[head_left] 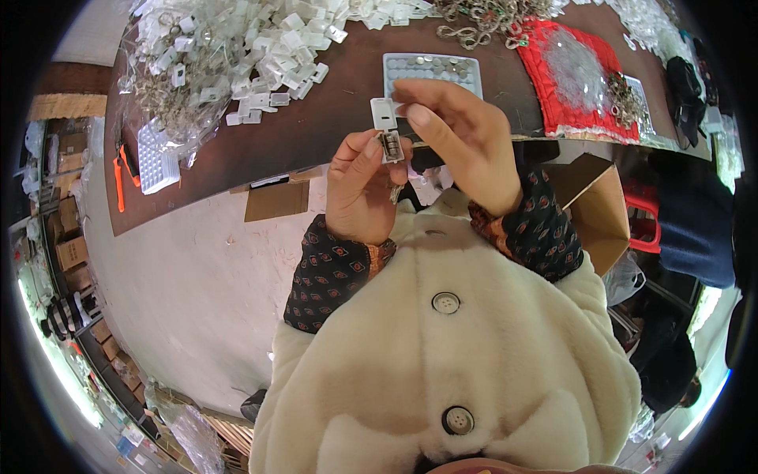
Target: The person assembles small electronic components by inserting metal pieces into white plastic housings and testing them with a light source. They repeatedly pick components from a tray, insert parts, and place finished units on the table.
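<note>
Between its thumb and fingers, my left hand point(359, 186) grips the lower half of a small white plastic case point(384, 114). The case is flipped open, with its flat lid part upward and small metallic parts showing in the lower half. My right hand point(466, 138) is closed at the right edge of the lid part, thumb and forefinger at its side; the exact contact is partly hidden. A short bit of metal chain point(396, 192) hangs below my left hand. Beyond the hands, a pale blister tray point(392, 87) holds several round silver discs.
On the brown table point(339, 75) lie a heap of white plastic cases point(288, 59), a bag of metal chains point(185, 103), orange-handled pliers point(122, 170), another white tray point(158, 158) and a red cloth point(545, 47) with clear plastic bits. A cardboard box point(596, 205) stands right.
</note>
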### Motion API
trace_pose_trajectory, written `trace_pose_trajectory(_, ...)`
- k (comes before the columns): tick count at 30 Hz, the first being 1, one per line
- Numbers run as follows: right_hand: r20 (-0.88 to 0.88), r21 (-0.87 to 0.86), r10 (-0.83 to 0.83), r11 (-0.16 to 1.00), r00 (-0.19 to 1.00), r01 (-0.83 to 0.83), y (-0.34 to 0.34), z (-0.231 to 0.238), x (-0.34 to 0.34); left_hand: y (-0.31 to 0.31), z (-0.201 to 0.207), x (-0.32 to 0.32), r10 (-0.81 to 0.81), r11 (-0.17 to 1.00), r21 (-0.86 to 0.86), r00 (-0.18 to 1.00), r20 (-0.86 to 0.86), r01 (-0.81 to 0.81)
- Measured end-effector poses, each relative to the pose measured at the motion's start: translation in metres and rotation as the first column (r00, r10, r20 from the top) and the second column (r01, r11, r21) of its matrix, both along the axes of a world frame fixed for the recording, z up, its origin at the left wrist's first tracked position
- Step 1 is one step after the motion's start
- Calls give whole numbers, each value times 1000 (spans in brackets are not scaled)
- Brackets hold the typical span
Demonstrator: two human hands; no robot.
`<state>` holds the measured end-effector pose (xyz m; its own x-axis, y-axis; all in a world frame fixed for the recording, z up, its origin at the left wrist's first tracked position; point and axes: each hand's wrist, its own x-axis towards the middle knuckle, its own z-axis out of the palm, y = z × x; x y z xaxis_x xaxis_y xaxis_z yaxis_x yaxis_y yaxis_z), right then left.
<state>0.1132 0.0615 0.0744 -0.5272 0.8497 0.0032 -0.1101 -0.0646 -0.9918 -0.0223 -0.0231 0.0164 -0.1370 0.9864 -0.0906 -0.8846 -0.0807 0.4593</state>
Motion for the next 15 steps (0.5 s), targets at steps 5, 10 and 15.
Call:
trace_pose_trajectory(5, -18, -116, 30, 993, 999, -32, 3, 0, 5, -3, 3, 7, -73, 995, -59, 997, 34, 75)
trace_pose_trajectory(10, -114, 575, 59, 818, 992, 18, 1, -7, 6, -4, 16, 10, -75, 989, -121, 996, 44, 80)
trace_pose_trajectory(15, -99, 651, 206, 754, 974, -93, 6, -6, 10, -10, 24, 11, -48, 989, -135, 997, 61, 56)
